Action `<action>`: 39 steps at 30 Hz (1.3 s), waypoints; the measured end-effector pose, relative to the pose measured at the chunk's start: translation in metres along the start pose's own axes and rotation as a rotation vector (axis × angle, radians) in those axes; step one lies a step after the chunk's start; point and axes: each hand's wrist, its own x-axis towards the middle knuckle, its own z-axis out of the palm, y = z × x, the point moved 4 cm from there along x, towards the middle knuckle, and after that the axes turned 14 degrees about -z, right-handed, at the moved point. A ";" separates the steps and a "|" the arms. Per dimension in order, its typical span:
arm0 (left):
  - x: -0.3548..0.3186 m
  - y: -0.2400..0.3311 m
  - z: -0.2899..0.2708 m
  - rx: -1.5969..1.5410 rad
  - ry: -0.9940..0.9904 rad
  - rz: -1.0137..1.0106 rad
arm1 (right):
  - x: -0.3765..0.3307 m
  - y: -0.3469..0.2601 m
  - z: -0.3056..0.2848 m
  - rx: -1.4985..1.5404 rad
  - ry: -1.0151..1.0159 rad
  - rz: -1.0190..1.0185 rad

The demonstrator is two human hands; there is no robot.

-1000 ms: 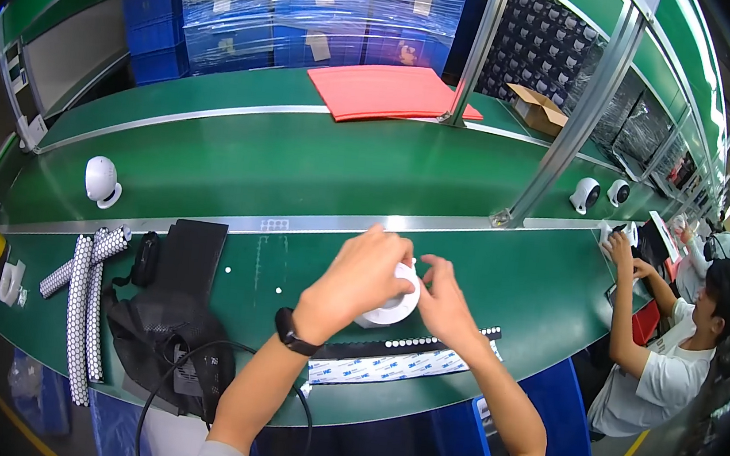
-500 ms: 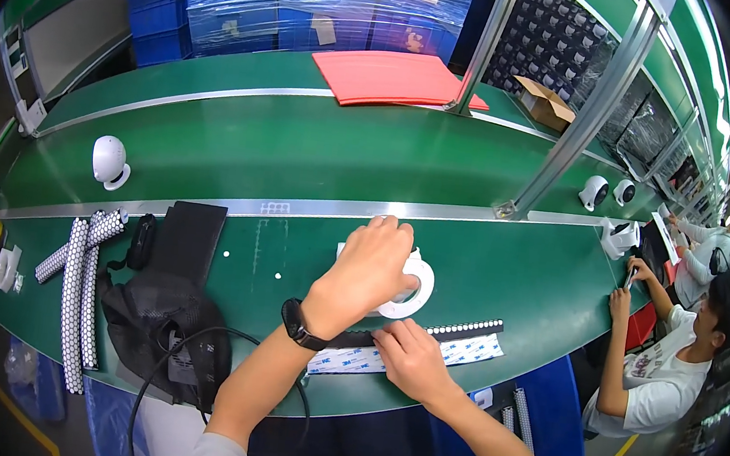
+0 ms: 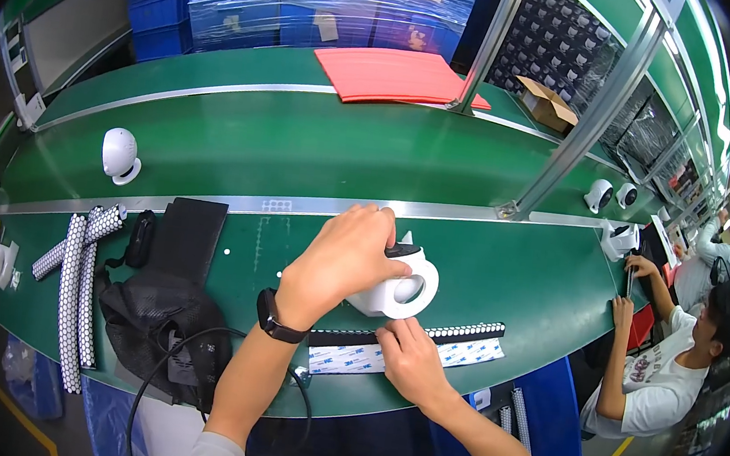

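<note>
Under the left hand grip sits the white camera.

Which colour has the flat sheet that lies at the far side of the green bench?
The flat rectangular sheet is red, shown in the head view, on the green bench.

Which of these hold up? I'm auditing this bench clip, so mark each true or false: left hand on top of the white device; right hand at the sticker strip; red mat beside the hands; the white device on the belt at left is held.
1. The left hand rests on top of the white device: true.
2. The right hand touches the sticker strip: true.
3. The red mat lies beside the hands: false, it lies on the far shelf.
4. The white device at left is held: false, it stands alone on the belt.
</note>
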 end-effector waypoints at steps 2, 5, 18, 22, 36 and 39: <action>-0.001 -0.002 -0.003 -0.005 0.010 0.004 | 0.000 0.000 0.000 -0.002 0.001 -0.004; -0.001 -0.003 -0.006 -0.032 0.001 0.007 | 0.000 0.001 0.000 0.014 -0.005 -0.017; -0.005 -0.003 -0.011 -0.042 -0.085 -0.007 | -0.006 0.007 -0.005 0.164 0.148 0.083; -0.006 -0.004 -0.011 -0.046 -0.078 0.004 | -0.008 0.010 -0.003 0.183 0.110 0.052; -0.002 -0.005 -0.009 -0.037 -0.113 0.006 | -0.016 0.019 0.006 0.315 0.078 0.031; -0.002 -0.005 -0.010 -0.042 -0.126 -0.006 | -0.015 0.020 0.006 0.345 0.067 0.052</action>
